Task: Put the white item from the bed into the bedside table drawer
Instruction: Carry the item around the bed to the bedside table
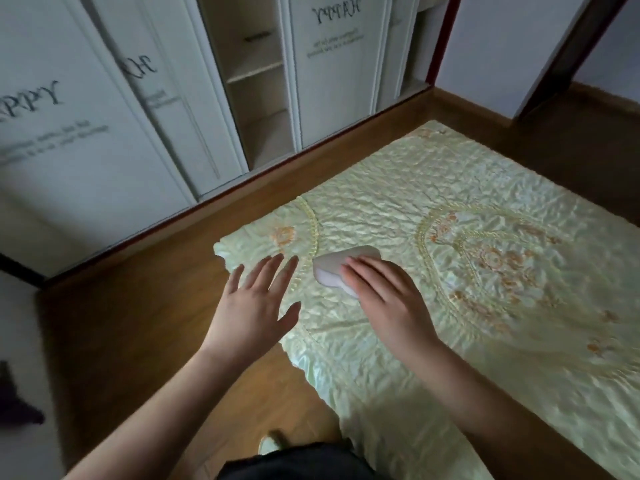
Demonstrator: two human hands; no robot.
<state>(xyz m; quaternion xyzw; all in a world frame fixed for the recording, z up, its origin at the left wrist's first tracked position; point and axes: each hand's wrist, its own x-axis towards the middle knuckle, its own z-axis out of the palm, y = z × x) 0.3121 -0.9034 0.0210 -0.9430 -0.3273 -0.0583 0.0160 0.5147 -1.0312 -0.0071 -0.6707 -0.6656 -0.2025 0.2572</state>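
A home bedroom: quilted bed (467,237), white wardrobe (104,116), wooden floor (156,306).

Light: dim, cool, even; soft sheen lying on the bedspread (467,216).
Shadows: faint.
Focus: wardrobe doors (86,116) blurring.
Distortion: wide-angle lens bending straight lines near edges.
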